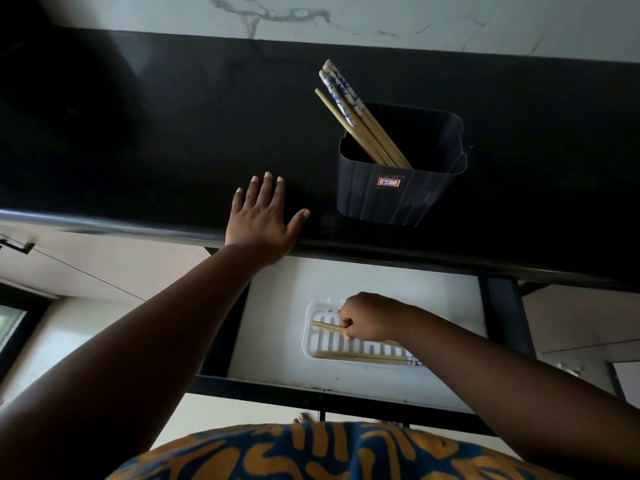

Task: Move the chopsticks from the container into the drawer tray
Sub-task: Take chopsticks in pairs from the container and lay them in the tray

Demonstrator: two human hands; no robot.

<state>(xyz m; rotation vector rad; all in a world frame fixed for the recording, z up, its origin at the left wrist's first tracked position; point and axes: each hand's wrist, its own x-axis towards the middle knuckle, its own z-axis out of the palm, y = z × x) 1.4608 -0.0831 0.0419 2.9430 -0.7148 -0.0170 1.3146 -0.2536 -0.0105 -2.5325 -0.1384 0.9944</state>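
A person stands at a dark table [138, 150], its drawer [381, 278] pulled open below the near edge. The right hand [369, 317] is down in the drawer, its grip curled around a pair of chopsticks [327, 327] just over the white slotted tray [310, 341]. The held pair lies left to right, along the tray's length, with its bare ends poking out to the left of the fist. Another pair [363, 357] already lies in the tray along its near side, running the same way, patterned ends to the right.

The left hand [263, 220] rests flat on the table's near edge, fingers spread and holding nothing, just left of the dark container [398, 199].

The container stands on the table above the drawer, far and slightly right of the right hand. Several more chopsticks [356, 123] lean in it, their patterned tops tilted away to the far left, their lower ends in the near right corner. How many remain cannot be counted.

The held pair looks ready to be set down parallel to the one in the tray. The next reach would be up and away to the container, where the empty left hand is the nearer.
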